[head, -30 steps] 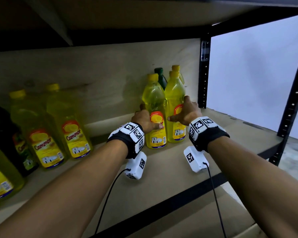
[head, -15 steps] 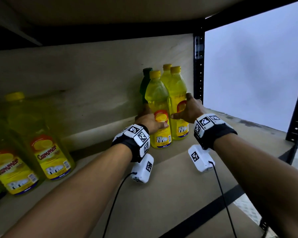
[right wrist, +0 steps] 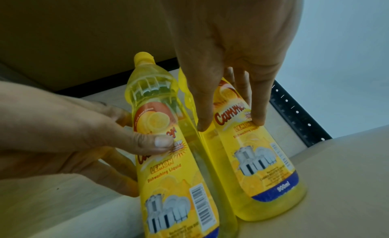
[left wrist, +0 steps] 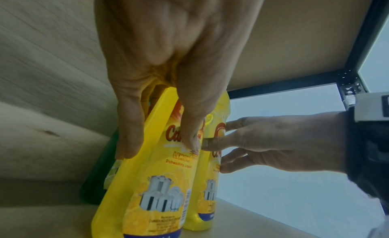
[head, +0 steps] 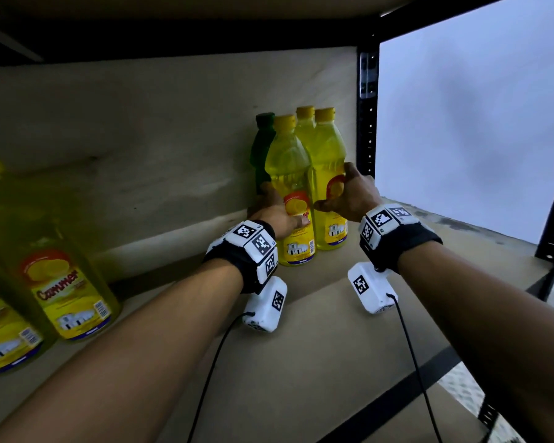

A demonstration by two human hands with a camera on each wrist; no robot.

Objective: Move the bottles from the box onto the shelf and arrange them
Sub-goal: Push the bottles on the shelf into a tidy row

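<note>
My left hand (head: 274, 215) grips 1 yellow bottle (head: 290, 190); my right hand (head: 349, 199) grips its neighbour (head: 328, 161), seemingly touching.

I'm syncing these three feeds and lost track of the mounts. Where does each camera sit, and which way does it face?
Head: worn on the head, facing forward and down into the wooden shelf; both forearms, left hand, right hand.
Left wrist: faces along the left hand at its yellow dishwashing-liquid bottle.
Right wrist: faces along the right hand at its yellow dishwashing-liquid bottle.
Shared: both wrist views show both front bottles and the opposite hand.
</note>
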